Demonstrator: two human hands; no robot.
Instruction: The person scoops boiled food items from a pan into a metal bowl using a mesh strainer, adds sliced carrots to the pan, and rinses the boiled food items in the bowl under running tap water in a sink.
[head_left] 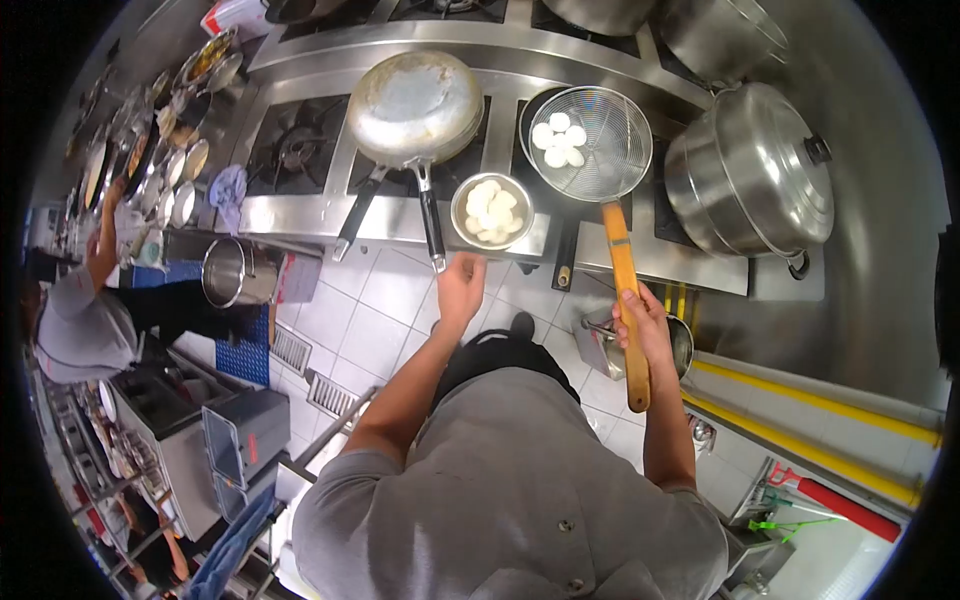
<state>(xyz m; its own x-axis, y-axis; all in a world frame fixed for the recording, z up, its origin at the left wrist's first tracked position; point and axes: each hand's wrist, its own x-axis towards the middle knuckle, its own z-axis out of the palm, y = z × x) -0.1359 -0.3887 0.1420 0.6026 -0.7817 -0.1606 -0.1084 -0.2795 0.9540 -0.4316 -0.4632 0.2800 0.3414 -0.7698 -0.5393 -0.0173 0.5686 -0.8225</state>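
Observation:
My right hand [645,325] is closed round the long wooden handle of a wire-mesh strainer [610,140]. Several white, rounded pieces [558,140] lie in the left part of its mesh. Beneath the strainer is a dark pan, mostly hidden, its black handle [566,255] pointing toward me. A metal bowl [458,222] of pale, egg-shaped pieces [490,210] stands on the stove's front ledge. Just below that bowl is my left hand [461,285], fingers curled in, nothing visible in them. It is close to the handle end of a pan covered by another upturned pan [415,100].
To the right stands a large lidded steel pot [745,170]. A bare burner [305,145] and a crumpled cloth [228,190] are at left. Another person [85,320] reaches toward crowded dishes at far left. A tall metal pot [238,272] stands nearby; yellow pipes [800,405] run at lower right.

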